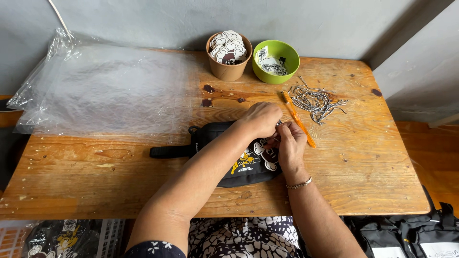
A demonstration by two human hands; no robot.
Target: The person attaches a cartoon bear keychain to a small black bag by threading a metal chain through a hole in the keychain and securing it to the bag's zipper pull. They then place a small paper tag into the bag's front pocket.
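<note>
A small black pouch (215, 143) with a cartoon print and a side strap lies on the wooden table (358, 162) in front of me. My left hand (260, 118) rests over its upper right end, fingers pinched together. My right hand (290, 145), with a thin bracelet on the wrist, meets it there, fingers closed at the same spot on the pouch. Something small and metallic shows between the fingertips; what it is I cannot make out.
A heap of ball chains (315, 101) and an orange pen (297, 118) lie to the right. A brown paper cup (228, 70) and a green bowl (277, 75) of printed tags stand at the back. Clear plastic bags (100, 91) cover the left side. More black bags (411, 234) sit lower right.
</note>
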